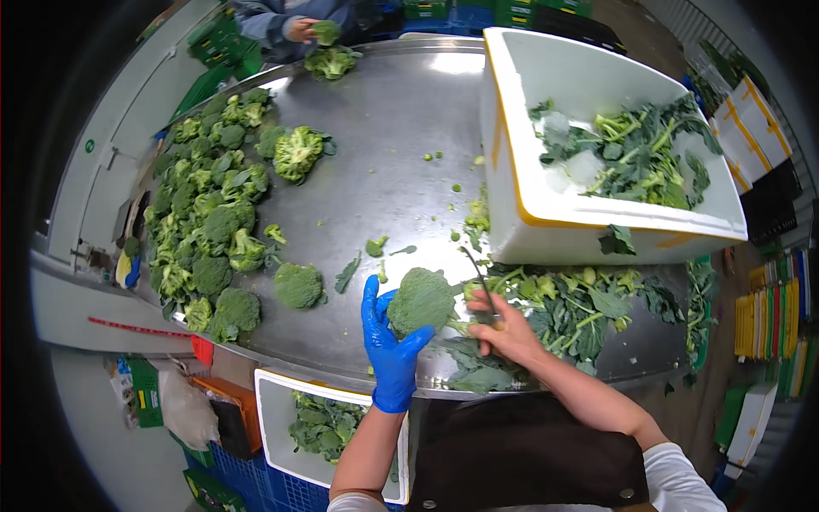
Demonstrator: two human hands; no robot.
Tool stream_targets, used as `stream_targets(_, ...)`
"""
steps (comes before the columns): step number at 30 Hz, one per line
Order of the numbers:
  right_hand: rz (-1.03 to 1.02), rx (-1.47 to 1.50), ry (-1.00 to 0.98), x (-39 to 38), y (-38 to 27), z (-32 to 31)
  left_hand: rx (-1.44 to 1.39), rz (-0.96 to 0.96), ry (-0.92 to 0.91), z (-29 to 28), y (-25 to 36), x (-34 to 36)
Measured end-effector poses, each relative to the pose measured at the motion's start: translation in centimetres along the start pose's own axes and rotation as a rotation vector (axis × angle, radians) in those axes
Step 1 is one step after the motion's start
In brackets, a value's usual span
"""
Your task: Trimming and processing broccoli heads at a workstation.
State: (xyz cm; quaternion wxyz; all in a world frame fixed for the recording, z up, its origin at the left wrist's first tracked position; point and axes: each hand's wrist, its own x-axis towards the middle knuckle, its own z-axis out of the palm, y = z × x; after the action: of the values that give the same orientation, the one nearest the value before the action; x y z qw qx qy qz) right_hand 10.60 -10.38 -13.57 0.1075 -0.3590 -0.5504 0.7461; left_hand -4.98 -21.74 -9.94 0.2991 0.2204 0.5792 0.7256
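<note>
A broccoli head is held in my left hand, which wears a blue glove, over the near part of the steel table. My right hand grips a dark, slim knife at the broccoli's stalk, its blade pointing up and away from me. Cut leaves and stems lie beside and under my right hand. A single broccoli head and small scraps rest to the left of my left hand.
The steel table bears piled broccoli at left and a foam box of leaves and ice at right. A co-worker's hand holds broccoli at the far edge. A second foam box stands below the near edge; crates are at right.
</note>
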Motion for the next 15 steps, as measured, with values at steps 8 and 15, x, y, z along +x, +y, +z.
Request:
stream_targets(8,0.037,-0.060,0.143,-2.3,1.2,-3.3,-0.504,0.068,0.217,-12.0,0.9,10.4)
stream_targets(15,0.013,-0.094,0.174,-2.9,0.1,-2.1,-0.618,0.314,0.653,-25.4,9.4,23.7)
